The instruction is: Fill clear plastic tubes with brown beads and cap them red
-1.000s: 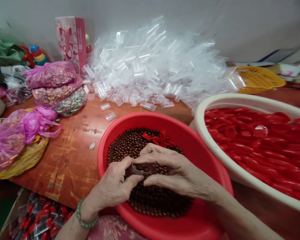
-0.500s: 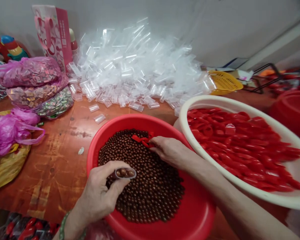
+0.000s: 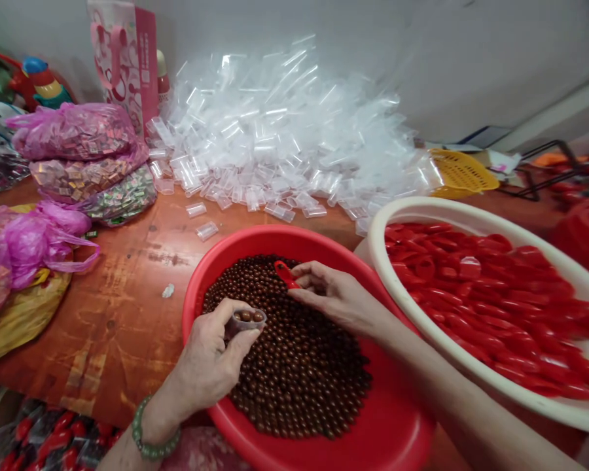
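My left hand (image 3: pixel 211 356) grips a small clear plastic tube (image 3: pixel 235 322) between thumb and fingers, its open oval mouth tilted up and brown balls (image 3: pixel 249 316) showing inside. To its right, my right hand (image 3: pixel 326 291) pinches a small red plastic cap (image 3: pixel 285 273) that has a hole at its tip. Both hands are over a red basin (image 3: pixel 402 418), which holds a heap of shiny brown balls (image 3: pixel 299 392). Part of the cap is hidden by the right fingers.
A cream basin (image 3: pixel 380 245) full of red plastic caps (image 3: pixel 495 307) stands at the right. Behind lies a big pile of clear tubes (image 3: pixel 285 131), beside a yellow basket (image 3: pixel 461 171). Pink bags (image 3: pixel 78 134) of small packets and a paper bag (image 3: pixel 122 65) occupy the left.
My right hand has lifted a single red cap off the balls, where several red pieces showed before. The left hand keeps hold of the tube. The whole view has shifted slightly.
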`<state>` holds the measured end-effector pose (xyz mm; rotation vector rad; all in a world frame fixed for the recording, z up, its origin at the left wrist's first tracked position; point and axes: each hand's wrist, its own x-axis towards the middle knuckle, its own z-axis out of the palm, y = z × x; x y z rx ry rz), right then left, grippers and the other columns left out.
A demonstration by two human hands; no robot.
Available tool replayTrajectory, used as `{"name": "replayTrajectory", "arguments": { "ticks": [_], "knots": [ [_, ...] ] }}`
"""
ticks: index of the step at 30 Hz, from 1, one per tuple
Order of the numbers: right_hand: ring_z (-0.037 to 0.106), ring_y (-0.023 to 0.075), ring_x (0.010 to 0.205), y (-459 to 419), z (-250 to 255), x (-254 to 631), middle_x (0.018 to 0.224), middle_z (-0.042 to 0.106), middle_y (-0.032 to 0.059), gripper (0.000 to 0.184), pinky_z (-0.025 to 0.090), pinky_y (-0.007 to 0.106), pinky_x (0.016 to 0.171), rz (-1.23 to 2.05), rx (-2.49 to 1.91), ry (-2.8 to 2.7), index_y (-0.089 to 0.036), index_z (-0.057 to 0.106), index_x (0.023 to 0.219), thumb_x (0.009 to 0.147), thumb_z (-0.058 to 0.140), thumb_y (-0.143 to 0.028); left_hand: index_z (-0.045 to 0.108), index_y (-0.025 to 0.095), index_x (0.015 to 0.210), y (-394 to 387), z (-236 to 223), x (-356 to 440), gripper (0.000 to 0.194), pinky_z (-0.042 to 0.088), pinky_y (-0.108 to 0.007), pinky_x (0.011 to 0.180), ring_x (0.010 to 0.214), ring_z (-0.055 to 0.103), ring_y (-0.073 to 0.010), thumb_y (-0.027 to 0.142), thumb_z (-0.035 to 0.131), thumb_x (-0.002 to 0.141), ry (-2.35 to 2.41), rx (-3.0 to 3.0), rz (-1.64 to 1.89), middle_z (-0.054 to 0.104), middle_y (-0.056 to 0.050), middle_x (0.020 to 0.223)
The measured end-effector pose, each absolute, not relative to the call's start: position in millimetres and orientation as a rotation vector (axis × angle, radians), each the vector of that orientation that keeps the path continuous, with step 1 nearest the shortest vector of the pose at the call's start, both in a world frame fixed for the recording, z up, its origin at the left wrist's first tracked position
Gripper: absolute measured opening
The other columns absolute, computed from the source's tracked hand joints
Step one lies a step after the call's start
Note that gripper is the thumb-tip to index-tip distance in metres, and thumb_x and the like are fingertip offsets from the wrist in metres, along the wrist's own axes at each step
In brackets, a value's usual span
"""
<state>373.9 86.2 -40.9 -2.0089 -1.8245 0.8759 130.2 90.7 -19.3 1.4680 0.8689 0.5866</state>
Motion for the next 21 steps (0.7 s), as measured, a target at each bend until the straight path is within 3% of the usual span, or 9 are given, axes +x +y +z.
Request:
{"name": "replayTrajectory", "arguments": {
  "ticks": [6, 9, 12, 15, 21],
  "knots": [
    [0.063, 0.0193, 0.089, 61, -13, 354, 0.094, 0.065, 0.0055, 0.031, 0.051, 0.031, 0.078, 1.352, -1.531, -1.415, -0.019, 0.059, 0.100, 0.089, 0.055, -0.047, 0.054, 0.018, 0.106, 89, -26, 132, 0.018, 0.053, -0.030, 0.079, 0.085, 0.064, -0.0157, 0.030, 0.051, 0.093, 0.906, 1.360, 0.667, 0.067, -0.006, 0.093],
    [0.063, 0.0179, 0.080, 52, -10, 344, 0.085, 0.065, 0.0034, 0.030, 0.051, 0.029, 0.071, 1.312, -1.528, -1.438, -0.020, 0.061, 0.100, 0.090, 0.054, -0.048, 0.055, 0.018, 0.107, 88, -27, 131, 0.019, 0.052, -0.029, 0.080, 0.086, 0.064, -0.0155, 0.028, 0.052, 0.091, 0.915, 1.380, 0.674, 0.067, -0.005, 0.094],
    [0.063, 0.0171, 0.072, 46, -13, 333, 0.081, 0.065, 0.0036, 0.021, 0.052, 0.029, 0.066, 0.935, -1.604, -1.571, -0.021, 0.060, 0.100, 0.092, 0.052, -0.039, 0.057, 0.018, 0.106, 87, -26, 130, 0.019, 0.052, -0.028, 0.079, 0.086, 0.064, -0.0155, 0.028, 0.054, 0.090, 0.899, 1.386, 0.661, 0.068, -0.005, 0.092],
    [0.065, 0.0183, 0.076, 43, -16, 322, 0.085, 0.067, 0.0057, 0.011, 0.054, 0.031, 0.073, 0.376, -1.571, -1.790, -0.022, 0.058, 0.100, 0.093, 0.051, -0.023, 0.059, 0.017, 0.107, 86, -24, 130, 0.020, 0.052, -0.027, 0.077, 0.084, 0.064, -0.0155, 0.027, 0.055, 0.090, 0.846, 1.379, 0.623, 0.068, -0.005, 0.089],
    [0.070, 0.0205, 0.090, 41, -18, 312, 0.098, 0.072, 0.0121, 0.038, 0.057, 0.031, 0.081, -0.219, -1.343, -2.082, -0.018, 0.052, 0.124, 0.088, 0.052, -0.004, 0.060, 0.016, 0.112, 87, -25, 133, 0.026, 0.052, -0.027, 0.077, 0.082, 0.062, -0.0149, 0.026, 0.056, 0.089, 0.799, 1.324, 0.626, 0.067, -0.004, 0.091]
  ]
}}
